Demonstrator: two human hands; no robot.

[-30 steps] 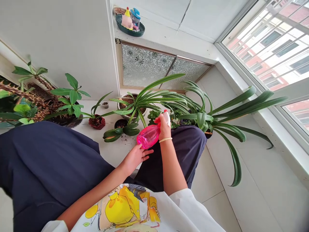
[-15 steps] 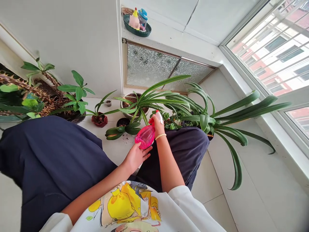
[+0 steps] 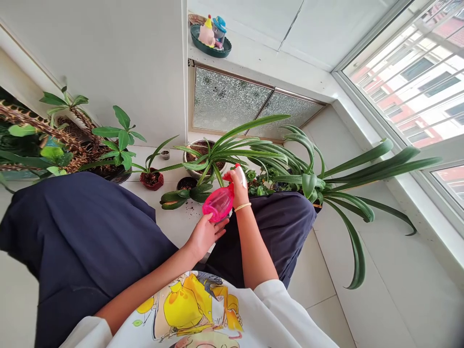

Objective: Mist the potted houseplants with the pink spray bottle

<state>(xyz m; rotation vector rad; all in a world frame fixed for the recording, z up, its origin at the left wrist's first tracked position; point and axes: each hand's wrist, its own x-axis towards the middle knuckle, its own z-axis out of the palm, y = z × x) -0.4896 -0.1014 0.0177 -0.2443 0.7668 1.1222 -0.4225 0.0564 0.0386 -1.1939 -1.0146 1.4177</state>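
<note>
A clear pink spray bottle [image 3: 219,204] is tilted between my hands, its red-and-white spray head [image 3: 239,175] pointing up and away from me. My right hand [image 3: 239,188] is wrapped around the neck and trigger. At the bottle's base, my left hand [image 3: 205,236] supports it with the thumb against the plastic and the other fingers stretched beneath. Just beyond the bottle, a long-leaved plant [image 3: 210,157] grows in a white pot [image 3: 189,169]. A low plant with thick oval leaves [image 3: 174,198] lies left of the bottle, beside a small black pot [image 3: 186,183].
A thorny plant [image 3: 78,154] stands at left, near a small dark red pot [image 3: 151,180]. Large strap leaves [image 3: 353,241] arch out at right below the barred window [image 3: 409,82]. Figurines [image 3: 213,33] sit in a green dish [image 3: 208,47] on the ledge. Soil crumbs dot the floor.
The view has shifted slightly, so the surroundings sit a little farther right. My right fingers look a little straighter at the trigger. Both hands keep the bottle in nearly the same place.
</note>
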